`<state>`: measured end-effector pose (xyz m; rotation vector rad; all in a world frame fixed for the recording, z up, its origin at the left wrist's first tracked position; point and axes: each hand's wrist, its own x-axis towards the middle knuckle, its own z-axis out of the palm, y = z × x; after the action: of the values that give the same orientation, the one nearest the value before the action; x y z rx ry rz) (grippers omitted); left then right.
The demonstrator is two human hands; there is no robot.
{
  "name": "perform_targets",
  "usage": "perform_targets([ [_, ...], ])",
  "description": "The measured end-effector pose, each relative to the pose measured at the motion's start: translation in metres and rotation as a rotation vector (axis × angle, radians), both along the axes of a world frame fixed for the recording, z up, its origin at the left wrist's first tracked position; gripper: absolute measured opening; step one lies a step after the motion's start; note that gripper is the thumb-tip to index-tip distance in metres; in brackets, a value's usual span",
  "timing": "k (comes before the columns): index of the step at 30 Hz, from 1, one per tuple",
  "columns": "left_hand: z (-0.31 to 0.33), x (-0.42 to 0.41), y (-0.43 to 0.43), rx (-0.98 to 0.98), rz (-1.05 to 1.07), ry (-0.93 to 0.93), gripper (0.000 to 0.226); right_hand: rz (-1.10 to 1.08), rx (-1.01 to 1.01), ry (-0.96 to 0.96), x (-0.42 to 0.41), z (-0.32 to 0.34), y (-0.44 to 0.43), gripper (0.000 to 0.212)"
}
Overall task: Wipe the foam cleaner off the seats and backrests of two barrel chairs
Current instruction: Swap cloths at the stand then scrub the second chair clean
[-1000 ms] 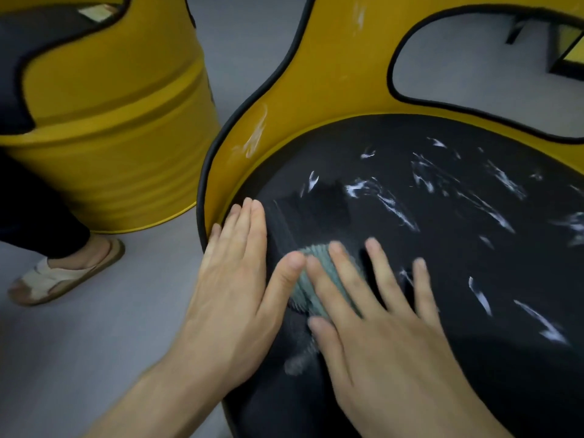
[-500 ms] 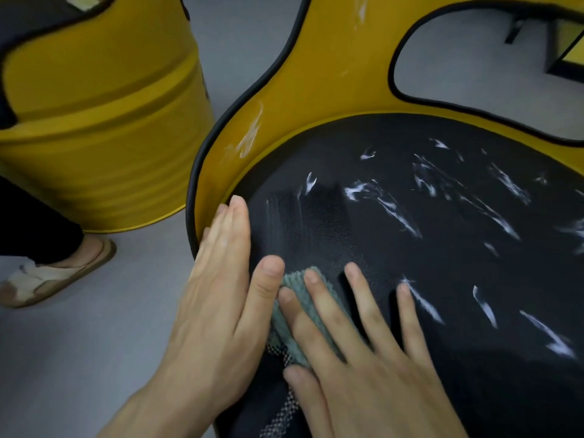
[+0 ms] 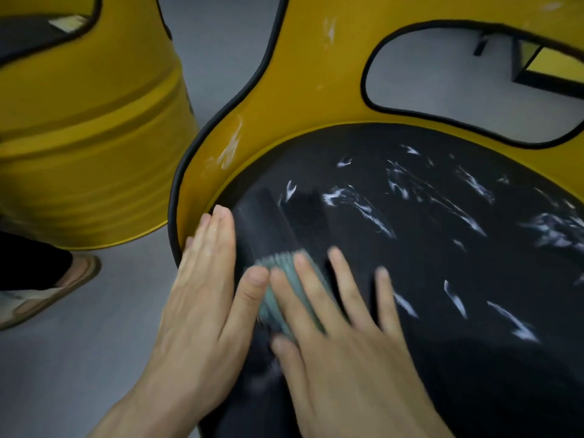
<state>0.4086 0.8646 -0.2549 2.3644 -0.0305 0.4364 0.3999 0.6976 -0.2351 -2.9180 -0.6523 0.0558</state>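
Foam cleaner (image 3: 373,213) lies in white streaks over most of the black seat (image 3: 442,343) of the nearer barrel chair. Only the strip at its left edge is dark and wiped.

Nearest the camera, the right hand (image 3: 347,352) lies flat with its fingers spread, pressing a ribbed teal cloth (image 3: 278,261) onto the seat. Its grip is wide, with nothing curled round the cloth. The left hand (image 3: 202,305) is just as flat beside it, its fingers along the seat's left rim and its thumb touching the cloth.

Half a second ago the cloth was drawn in toward the near edge. Now it has slid outward again, roughly to where it was a second ago — one back-and-forth stroke over the same band. That band looks clean, so the wiping likely has to move right, where the streaks beside the right fingertips remain.

Farther off, the yellow backrest (image 3: 316,90) has pale smears (image 3: 230,147) not yet wiped. Beyond it to the left stands the second barrel chair (image 3: 94,137) on the grey floor (image 3: 79,358), and a sandalled foot (image 3: 47,289) shows beside it. Whether that chair carries foam cannot be told — so the task seems early.
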Motion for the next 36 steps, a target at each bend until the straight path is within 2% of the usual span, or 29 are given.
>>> perform_targets([
  [3, 0.0, 0.001, 0.0, 0.021, 0.0, 0.091, 0.083, 0.013, -0.118, -0.07, -0.035, -0.008, -0.031, 0.054],
  [5, 0.002, 0.0, -0.002, 0.055, -0.011, 0.087, 0.082, 0.008, -0.084, -0.063, -0.035, -0.007, -0.033, 0.053],
  [9, 0.004, -0.002, -0.001, 0.03, -0.007, 0.103, 0.085, -0.023, 0.001, 0.074, 0.011, 0.012, 0.002, 0.059],
  [13, 0.002, -0.002, -0.002, 0.016, -0.011, 0.107, 0.088, -0.037, -0.127, 0.068, 0.083, 0.018, 0.042, 0.059],
  [15, 0.001, -0.001, -0.002, 0.027, -0.01, 0.113, 0.088, -0.022, -0.159, 0.049, 0.089, 0.018, 0.045, 0.06],
  [21, 0.008, -0.001, 0.0, 0.18, -0.062, 0.178, 0.089, -0.007, -0.077, -0.061, -0.019, 0.0, -0.028, 0.061],
  [24, 0.014, -0.003, -0.01, 0.33, -0.127, 0.222, 0.094, -0.05, -0.198, -0.126, -0.061, -0.009, -0.074, 0.056],
  [27, 0.018, -0.007, -0.035, 0.455, -0.263, 0.232, 0.096, -0.11, -0.242, -0.093, -0.076, -0.011, -0.095, 0.057],
  [31, 0.016, -0.007, -0.053, 0.491, -0.351, 0.228, 0.1, -0.142, -0.144, 0.012, -0.046, 0.001, -0.086, 0.058],
  [36, 0.016, -0.008, -0.055, 0.511, -0.331, 0.23, 0.105, -0.175, -0.194, 0.08, 0.021, 0.018, -0.07, 0.063],
])
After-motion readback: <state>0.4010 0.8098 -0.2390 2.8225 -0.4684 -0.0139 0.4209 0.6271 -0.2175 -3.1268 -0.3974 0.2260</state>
